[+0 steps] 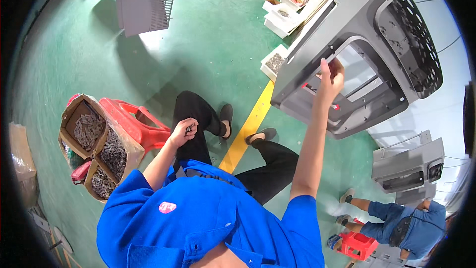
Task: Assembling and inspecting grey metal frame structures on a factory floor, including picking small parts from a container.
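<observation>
My left hand (pixel 186 130) is closed above my left thigh, with small dark parts (pixel 189 128) showing between its fingers; their kind is too small to tell. My right arm reaches up to a large grey plastic shell (pixel 302 77) with a rounded-corner opening and a slotted, perforated panel (pixel 409 44) at its far right. At the left rim of that opening is my right hand (pixel 331 77), thumb raised and fingers curled. Whatever it holds, if anything, is hidden. Small red pieces show inside the opening near the hand.
On my left, a divided cardboard box (pixel 91 161) of small grey and dark parts stands by a red plastic stool (pixel 136 121). White bins (pixel 270 67) of small parts line the shell's far side. Another person (pixel 411 228) works at the lower right beside another grey shell (pixel 409 166).
</observation>
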The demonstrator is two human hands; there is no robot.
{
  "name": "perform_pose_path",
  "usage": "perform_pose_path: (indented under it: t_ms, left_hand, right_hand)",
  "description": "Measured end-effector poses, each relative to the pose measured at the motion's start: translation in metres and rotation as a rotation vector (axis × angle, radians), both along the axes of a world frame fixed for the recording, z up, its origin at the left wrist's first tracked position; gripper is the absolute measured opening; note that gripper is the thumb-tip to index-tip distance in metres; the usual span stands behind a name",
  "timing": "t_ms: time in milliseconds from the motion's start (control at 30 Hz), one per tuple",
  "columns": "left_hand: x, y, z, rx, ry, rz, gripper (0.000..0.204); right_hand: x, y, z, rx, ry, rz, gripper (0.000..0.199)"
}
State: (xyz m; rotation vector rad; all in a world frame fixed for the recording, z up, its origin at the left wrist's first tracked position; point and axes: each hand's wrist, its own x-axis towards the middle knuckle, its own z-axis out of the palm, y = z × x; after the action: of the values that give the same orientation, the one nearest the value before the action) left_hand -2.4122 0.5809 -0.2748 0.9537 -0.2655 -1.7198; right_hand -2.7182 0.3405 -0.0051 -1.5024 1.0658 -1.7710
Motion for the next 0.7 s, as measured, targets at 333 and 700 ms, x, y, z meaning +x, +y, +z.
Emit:
perform_pose_path:
  t_ms: [333,700]
  left_hand:
    - [0.007,0.001,-0.001,0.003,0.038,0.008,0.014]
    - [0.006,0.000,-0.005,-0.018,0.040,0.010,0.018]
  right_hand:
    - [0.040,0.006,0.004,-0.025,-0.085,-0.036,0.017]
    - [0.041,0.065,0.014,0.025,-0.103,-0.052,0.014]
